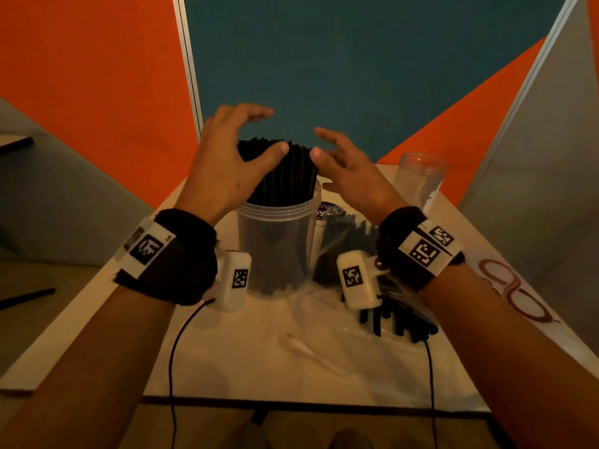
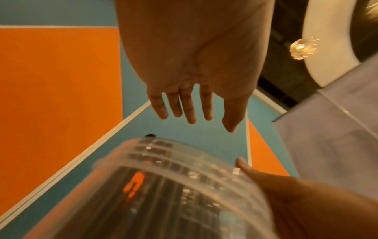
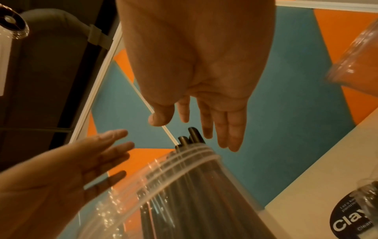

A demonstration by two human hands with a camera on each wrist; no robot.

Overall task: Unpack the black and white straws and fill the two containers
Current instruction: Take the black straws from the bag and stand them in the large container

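Readable text on the round black sticker

In the right wrist view, the white letters "Clay" are seen on a round black sticker (image 3: 347, 221) lying on the table (image 3: 319, 169); smaller lines around them are too blurred to be read. In the head view only a "y" is made out on it.

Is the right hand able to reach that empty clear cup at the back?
Probably yes. The right hand is open and holds nothing, and the empty clear plastic container stands just to its right with nothing between them.
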